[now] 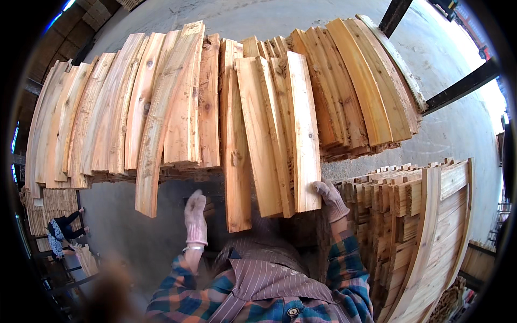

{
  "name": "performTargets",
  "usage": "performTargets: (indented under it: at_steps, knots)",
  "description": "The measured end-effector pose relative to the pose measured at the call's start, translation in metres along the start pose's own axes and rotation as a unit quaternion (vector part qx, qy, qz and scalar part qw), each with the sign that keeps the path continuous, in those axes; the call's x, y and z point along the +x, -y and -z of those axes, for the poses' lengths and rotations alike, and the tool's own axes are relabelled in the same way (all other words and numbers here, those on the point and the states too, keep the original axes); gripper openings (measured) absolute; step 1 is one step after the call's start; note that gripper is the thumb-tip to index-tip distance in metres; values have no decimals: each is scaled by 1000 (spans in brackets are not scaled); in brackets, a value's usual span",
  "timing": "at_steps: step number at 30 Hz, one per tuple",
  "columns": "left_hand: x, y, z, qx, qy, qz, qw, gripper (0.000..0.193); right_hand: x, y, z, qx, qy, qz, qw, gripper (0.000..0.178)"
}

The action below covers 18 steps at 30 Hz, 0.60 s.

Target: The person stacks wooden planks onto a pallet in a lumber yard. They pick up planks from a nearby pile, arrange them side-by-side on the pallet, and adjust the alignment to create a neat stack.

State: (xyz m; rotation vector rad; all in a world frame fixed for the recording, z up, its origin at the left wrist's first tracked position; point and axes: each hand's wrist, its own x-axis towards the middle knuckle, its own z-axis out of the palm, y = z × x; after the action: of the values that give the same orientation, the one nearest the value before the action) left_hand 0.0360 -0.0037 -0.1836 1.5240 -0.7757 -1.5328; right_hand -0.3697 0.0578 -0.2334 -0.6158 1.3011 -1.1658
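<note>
Board pile (pixel 110 126) with overhanging pale board (pixel 305 134).
The gloved right hand (pixel 330 201) touches the pale board's end beyond the pile's near edge; clamping cannot be told. The gloved left hand (pixel 195 220), extended and empty, is before the pile.

Pale board (pixel 304 134): long, narrow, squarish near end, small knots on face. Lies lengthwise, broad face up, overhanging at near end. Left of it, tan board (pixel 256 124): long, bare wood, visible grain; lies roughly parallel, also overhanging. Farther left, reddish-brown board (pixel 238 177): narrow, knotted partway along; reaches lowest of the three in view, far end partly covered.
</note>
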Motion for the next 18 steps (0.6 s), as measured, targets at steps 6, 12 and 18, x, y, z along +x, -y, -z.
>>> performTargets:
  at_steps: [6, 12, 18]
  knots:
    - [40, 73, -49, -352, 358, 253, 827, 46, 4, -3, -11, 148, 22, -53, 987, 68]
    - [-15, 6, -85, -77, 393, 74, 914, 69, -85, 37, -49, 275, 131, -43, 952, 80]
    - [5, -11, -119, -20, 229, 99, 968, 52, -30, 48, -68, 176, 124, 14, 976, 62]
